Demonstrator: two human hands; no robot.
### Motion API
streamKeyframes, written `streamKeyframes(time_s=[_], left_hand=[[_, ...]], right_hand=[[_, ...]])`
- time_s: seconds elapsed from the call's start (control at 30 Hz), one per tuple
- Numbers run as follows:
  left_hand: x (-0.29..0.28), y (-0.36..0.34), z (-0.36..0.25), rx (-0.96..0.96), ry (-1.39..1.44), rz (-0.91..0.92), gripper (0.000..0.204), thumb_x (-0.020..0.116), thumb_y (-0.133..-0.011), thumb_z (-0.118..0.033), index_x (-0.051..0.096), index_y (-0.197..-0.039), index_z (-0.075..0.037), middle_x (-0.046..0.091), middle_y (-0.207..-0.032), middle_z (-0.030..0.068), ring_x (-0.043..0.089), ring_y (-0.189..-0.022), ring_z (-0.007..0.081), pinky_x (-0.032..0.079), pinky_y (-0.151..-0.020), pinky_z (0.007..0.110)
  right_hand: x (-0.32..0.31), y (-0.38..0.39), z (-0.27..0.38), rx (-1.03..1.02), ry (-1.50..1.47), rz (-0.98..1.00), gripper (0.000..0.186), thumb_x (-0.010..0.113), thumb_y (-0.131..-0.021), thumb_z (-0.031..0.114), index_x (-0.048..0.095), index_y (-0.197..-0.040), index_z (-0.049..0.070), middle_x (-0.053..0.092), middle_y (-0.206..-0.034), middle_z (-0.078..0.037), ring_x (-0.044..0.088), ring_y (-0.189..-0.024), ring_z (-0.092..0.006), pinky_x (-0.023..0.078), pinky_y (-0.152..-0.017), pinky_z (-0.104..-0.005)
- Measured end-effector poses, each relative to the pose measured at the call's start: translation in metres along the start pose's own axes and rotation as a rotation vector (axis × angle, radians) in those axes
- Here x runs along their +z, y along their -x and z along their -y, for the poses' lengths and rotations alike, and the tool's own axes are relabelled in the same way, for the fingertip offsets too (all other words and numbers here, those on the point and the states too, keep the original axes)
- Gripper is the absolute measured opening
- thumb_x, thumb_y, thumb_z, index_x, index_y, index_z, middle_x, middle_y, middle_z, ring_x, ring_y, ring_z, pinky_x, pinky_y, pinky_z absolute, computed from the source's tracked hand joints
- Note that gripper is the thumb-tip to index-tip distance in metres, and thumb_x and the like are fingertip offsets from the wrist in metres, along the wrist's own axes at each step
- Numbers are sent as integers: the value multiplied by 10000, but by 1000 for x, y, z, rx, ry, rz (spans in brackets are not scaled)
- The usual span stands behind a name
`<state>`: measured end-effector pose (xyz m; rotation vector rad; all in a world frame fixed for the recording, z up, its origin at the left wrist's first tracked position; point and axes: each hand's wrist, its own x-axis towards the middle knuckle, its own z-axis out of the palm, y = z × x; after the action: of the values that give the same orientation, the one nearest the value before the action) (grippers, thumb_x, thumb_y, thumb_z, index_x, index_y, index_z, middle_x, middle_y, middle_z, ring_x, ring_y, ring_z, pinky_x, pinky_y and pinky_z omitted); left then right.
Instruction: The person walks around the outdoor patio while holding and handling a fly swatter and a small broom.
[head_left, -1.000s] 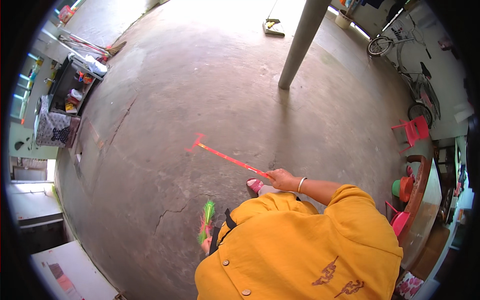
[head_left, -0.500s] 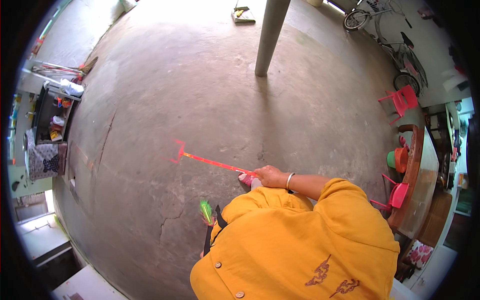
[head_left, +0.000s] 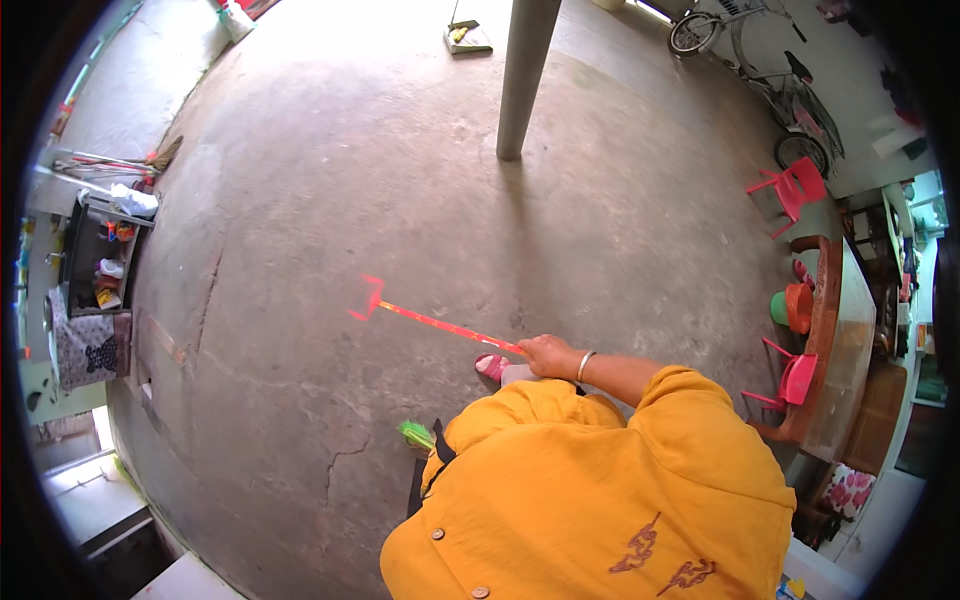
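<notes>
My right hand (head_left: 550,356), with a pale bangle at the wrist, is closed around one end of a slim red-orange patterned pole (head_left: 450,328). The pole slants away to the left over the concrete floor and ends in a red bracket-shaped piece (head_left: 372,298). Whether that end touches the floor I cannot tell. Bright green bristles (head_left: 416,434), like a brush or broom head, stick out at the left side of my yellow clothing. My left hand is out of sight. Below my right hand shows my foot in a pink-red sandal (head_left: 491,367).
A grey post (head_left: 525,90) rises from the floor ahead. Beyond it lies a dustpan-like tray (head_left: 468,40) with something yellow. On the right are bicycles (head_left: 790,115), red chairs (head_left: 795,190) and a wooden table (head_left: 845,340). A dark shelf (head_left: 100,250) and brooms (head_left: 120,165) line the left.
The pole's bracket end and my right hand have shifted slightly right in the picture. The green bristles have tilted and dropped lower. The surroundings have shifted a little with my head.
</notes>
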<state>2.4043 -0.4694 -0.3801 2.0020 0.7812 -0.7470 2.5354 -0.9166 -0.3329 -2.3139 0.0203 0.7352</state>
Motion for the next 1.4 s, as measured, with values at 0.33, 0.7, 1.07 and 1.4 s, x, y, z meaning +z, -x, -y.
streamKeyframes(time_s=[0.33,0.7,1.07,1.4], left_hand=[[3,22,-5,6,32,-2,195,468,-746,-60,554,-585,6,497,-549,8,428,-444,73,308,-409,211],[12,100,-61,-103,330,-77,204,469,-755,-79,566,-595,2,489,-537,-5,413,-425,63,285,-393,208],[25,101,-21,-264,499,-56,173,484,-794,-89,591,-766,44,490,-569,-5,426,-471,63,317,-427,220],[4,89,43,-77,537,-24,186,582,-772,-113,624,-862,45,623,-747,49,565,-692,120,437,-617,249]], right_hand=[[16,-17,-27,-62,-8,-52,173,461,-761,128,543,-881,34,583,-808,-202,546,-805,-375,430,-691,-457],[-19,-35,-12,-205,115,81,156,445,-767,128,538,-847,32,573,-770,-215,542,-756,-387,429,-681,-464],[-20,-63,27,-329,165,100,169,446,-780,125,546,-870,23,558,-703,-215,530,-701,-397,429,-620,-454],[-18,-108,97,-268,281,205,228,435,-756,113,553,-938,45,567,-776,-229,536,-768,-389,428,-684,-459]])
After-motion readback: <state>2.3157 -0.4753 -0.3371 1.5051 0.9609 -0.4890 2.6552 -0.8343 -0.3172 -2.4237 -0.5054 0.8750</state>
